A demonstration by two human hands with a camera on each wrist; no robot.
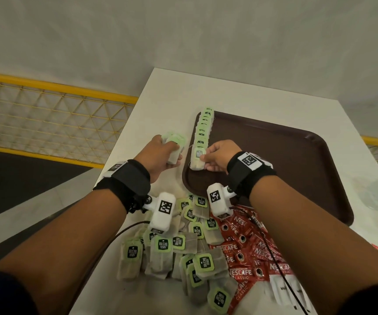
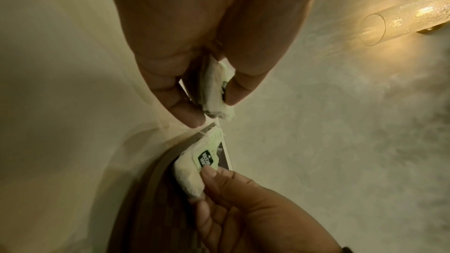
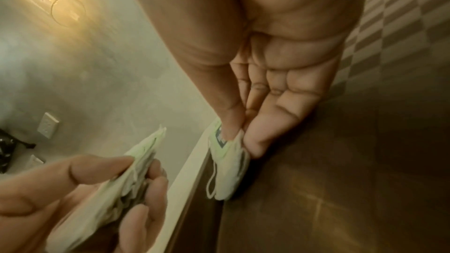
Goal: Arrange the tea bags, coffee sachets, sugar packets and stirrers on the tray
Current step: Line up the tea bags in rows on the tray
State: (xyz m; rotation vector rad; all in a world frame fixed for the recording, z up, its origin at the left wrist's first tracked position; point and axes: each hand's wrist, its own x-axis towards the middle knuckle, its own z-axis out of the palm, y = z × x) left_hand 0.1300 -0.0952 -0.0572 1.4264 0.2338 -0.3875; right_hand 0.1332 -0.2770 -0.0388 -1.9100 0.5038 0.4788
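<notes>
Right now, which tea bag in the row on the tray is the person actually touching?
The nearest tea bag, at the row's near end: the right hand pinches it. The others lie untouched.

White table (image 1: 165, 92) bears brown tray (image 1: 297, 155), tea bags (image 1: 167, 253), coffee sachets (image 1: 249, 253).

Green-tagged tea bags (image 1: 202, 130) line the brown tray's (image 1: 297, 155) left edge; loose tea bags (image 1: 172, 248) and red coffee sachets (image 1: 247, 251) lie heaped beside its near edge.
</notes>
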